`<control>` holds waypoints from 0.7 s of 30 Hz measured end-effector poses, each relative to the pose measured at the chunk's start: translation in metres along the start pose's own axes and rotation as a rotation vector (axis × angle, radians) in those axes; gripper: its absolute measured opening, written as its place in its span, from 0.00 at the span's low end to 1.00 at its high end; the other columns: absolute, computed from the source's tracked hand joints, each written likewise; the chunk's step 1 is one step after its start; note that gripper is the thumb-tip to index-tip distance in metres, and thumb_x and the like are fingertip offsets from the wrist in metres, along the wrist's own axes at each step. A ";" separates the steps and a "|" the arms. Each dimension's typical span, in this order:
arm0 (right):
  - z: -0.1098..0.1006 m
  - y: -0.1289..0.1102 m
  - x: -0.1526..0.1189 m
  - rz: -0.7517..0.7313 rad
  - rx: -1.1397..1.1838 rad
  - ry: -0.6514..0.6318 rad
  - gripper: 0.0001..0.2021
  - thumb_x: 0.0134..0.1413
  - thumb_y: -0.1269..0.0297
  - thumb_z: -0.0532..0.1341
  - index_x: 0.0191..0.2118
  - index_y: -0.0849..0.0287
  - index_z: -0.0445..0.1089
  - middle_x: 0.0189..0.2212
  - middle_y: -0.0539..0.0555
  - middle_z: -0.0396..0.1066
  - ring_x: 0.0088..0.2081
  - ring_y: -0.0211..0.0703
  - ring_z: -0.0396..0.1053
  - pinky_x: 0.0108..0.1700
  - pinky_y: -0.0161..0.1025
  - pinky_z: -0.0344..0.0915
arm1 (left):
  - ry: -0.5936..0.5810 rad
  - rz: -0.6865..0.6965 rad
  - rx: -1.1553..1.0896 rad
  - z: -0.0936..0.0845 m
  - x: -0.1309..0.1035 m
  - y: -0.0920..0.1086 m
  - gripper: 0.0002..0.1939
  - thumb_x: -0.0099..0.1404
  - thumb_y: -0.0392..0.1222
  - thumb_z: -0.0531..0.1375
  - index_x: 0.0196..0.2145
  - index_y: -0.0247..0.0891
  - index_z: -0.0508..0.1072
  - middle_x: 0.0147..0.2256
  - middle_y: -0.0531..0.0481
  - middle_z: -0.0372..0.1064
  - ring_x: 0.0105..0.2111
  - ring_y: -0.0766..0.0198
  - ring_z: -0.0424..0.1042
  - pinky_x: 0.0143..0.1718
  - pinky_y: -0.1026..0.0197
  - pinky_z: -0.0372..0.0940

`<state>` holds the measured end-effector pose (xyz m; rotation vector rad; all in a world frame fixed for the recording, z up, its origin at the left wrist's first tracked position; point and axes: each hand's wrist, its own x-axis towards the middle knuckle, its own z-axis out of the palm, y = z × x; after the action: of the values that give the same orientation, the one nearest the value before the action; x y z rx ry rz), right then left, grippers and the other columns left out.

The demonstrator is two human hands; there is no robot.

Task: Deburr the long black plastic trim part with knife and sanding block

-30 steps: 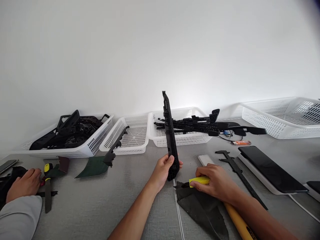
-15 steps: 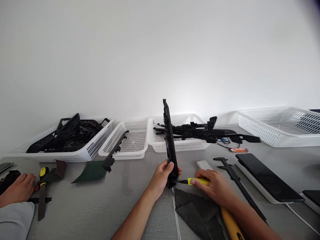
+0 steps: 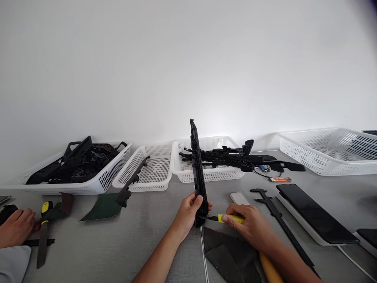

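While the left hand (image 3: 188, 210) clamps the lower end of a long black plastic strip (image 3: 196, 169) and stands it upright on the grey table (image 3: 118, 243), the right hand (image 3: 250, 228) is closed around a yellow-handled knife (image 3: 228, 218), its dark tip touching the strip's base just right of the left hand's fingers. Behind the strip sits a white basket (image 3: 206, 173) loaded with similar black parts, suggesting more pieces wait their turn. Trimming looks under way at the bottom edge; no shavings show, so how much is done I can't tell. Right of the strip lies a black caliper (image 3: 277, 212); far left, another person's hand (image 3: 16, 228) rests beside tools
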<state>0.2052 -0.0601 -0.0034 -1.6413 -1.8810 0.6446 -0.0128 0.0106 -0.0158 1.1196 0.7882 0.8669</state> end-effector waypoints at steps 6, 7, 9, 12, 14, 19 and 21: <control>0.002 0.001 0.000 -0.021 -0.021 -0.010 0.28 0.67 0.35 0.55 0.28 0.54 0.71 0.25 0.52 0.74 0.29 0.46 0.71 0.34 0.41 0.57 | 0.005 -0.012 0.016 0.002 -0.002 0.005 0.30 0.67 0.65 0.65 0.51 0.35 0.78 0.41 0.40 0.82 0.42 0.54 0.80 0.45 0.56 0.71; 0.003 0.002 0.000 -0.022 -0.022 -0.012 0.28 0.67 0.35 0.55 0.28 0.54 0.72 0.25 0.52 0.75 0.30 0.47 0.71 0.35 0.41 0.57 | 0.008 -0.014 0.018 0.002 -0.003 0.006 0.30 0.67 0.65 0.65 0.51 0.35 0.78 0.41 0.40 0.82 0.42 0.54 0.80 0.45 0.56 0.71; 0.003 0.003 0.000 -0.020 -0.024 -0.004 0.28 0.66 0.34 0.56 0.29 0.54 0.72 0.26 0.52 0.75 0.31 0.48 0.72 0.35 0.42 0.58 | 0.014 -0.016 0.017 0.002 -0.003 0.006 0.30 0.67 0.65 0.65 0.51 0.35 0.78 0.40 0.41 0.82 0.41 0.55 0.80 0.45 0.56 0.70; 0.004 0.004 0.000 -0.010 -0.012 0.014 0.28 0.66 0.34 0.55 0.30 0.54 0.73 0.26 0.53 0.76 0.31 0.48 0.72 0.35 0.42 0.58 | 0.014 -0.018 0.015 0.002 -0.003 0.006 0.31 0.67 0.66 0.65 0.52 0.35 0.78 0.41 0.41 0.82 0.41 0.54 0.80 0.45 0.56 0.71; 0.005 0.004 0.000 -0.004 -0.008 0.009 0.28 0.67 0.34 0.54 0.30 0.54 0.73 0.26 0.53 0.76 0.31 0.48 0.72 0.35 0.42 0.57 | 0.018 -0.020 0.014 0.003 -0.003 0.006 0.31 0.67 0.66 0.65 0.52 0.35 0.78 0.41 0.40 0.82 0.42 0.54 0.80 0.45 0.55 0.71; 0.006 0.006 0.000 -0.025 -0.030 -0.020 0.27 0.66 0.35 0.57 0.29 0.54 0.72 0.26 0.52 0.75 0.31 0.47 0.71 0.36 0.42 0.57 | 0.020 -0.019 0.013 0.003 -0.003 0.006 0.31 0.66 0.66 0.65 0.52 0.36 0.79 0.41 0.41 0.82 0.42 0.54 0.80 0.47 0.55 0.71; 0.006 0.007 0.001 -0.014 -0.018 -0.005 0.28 0.66 0.34 0.56 0.29 0.53 0.73 0.26 0.52 0.75 0.31 0.48 0.71 0.36 0.42 0.57 | 0.020 -0.021 0.012 0.003 -0.004 0.006 0.31 0.66 0.66 0.65 0.52 0.36 0.79 0.42 0.40 0.82 0.42 0.54 0.80 0.47 0.55 0.71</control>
<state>0.2056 -0.0585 -0.0124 -1.6383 -1.9048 0.6280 -0.0128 0.0070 -0.0092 1.1131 0.8211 0.8582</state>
